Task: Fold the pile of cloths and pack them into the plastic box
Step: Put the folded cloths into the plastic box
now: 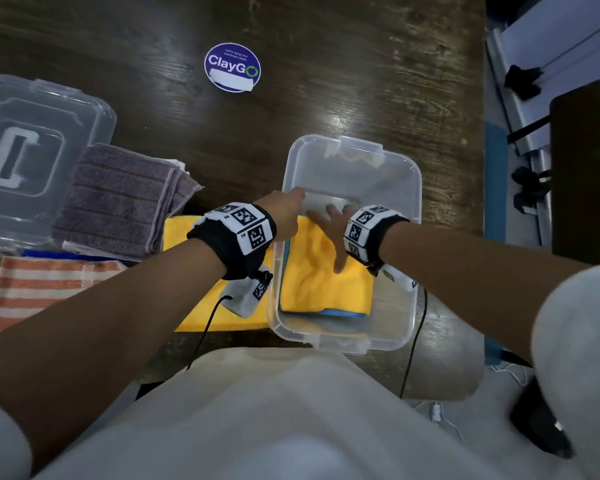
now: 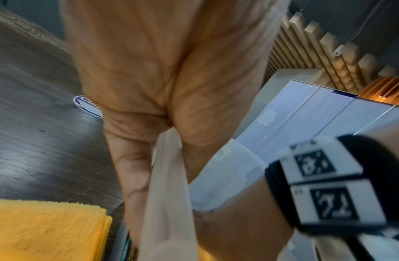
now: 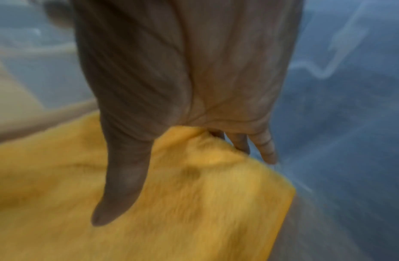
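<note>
The left hand [image 1: 286, 211] gripped the left rim of the plastic box [image 1: 395, 174] at the near right edge of the tabletop [image 1: 326, 81]; the right hand [image 1: 333, 233] pressed flat, fingers straight, on the folded yellow cloth [image 1: 321, 289] inside.

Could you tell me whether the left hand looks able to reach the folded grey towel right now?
Probably yes, once it lets go: the left hand grips the rim of the box, while the grey towel lies uncovered just to its left, nothing between.
</note>
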### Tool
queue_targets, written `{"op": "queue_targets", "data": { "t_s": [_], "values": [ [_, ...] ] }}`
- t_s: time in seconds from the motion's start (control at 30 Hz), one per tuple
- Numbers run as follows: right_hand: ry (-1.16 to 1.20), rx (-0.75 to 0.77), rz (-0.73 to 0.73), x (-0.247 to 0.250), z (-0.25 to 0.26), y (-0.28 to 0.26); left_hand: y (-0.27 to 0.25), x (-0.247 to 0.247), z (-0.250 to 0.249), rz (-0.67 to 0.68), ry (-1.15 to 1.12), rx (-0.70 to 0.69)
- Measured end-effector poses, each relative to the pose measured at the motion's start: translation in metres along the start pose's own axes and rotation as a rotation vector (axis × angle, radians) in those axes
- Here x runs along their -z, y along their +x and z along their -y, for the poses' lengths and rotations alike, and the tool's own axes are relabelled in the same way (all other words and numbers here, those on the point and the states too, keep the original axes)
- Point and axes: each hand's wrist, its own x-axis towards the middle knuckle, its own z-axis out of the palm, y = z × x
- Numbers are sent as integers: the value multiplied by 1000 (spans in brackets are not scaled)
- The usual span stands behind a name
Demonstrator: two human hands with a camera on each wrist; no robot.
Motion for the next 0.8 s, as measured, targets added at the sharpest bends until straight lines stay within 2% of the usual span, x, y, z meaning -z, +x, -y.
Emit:
{"op": "queue_targets", "data": {
  "t_s": [0.1, 0.4, 0.53, 0.7, 0.8],
  "values": [
    [134, -6, 79, -32, 7, 24, 0, 1, 0, -4, -24, -8],
    [121, 14, 79, -38, 29, -4, 3, 2, -4, 34, -87, 2],
    [120, 2, 77, -20, 29, -18, 1, 4, -1, 20, -112, 6],
    [97, -50, -105, -8, 49, -46, 0, 3, -3, 4, -112, 10],
    [181, -31, -88, -13, 75, -62, -1, 3, -4, 0, -87, 11]
  ]
}}
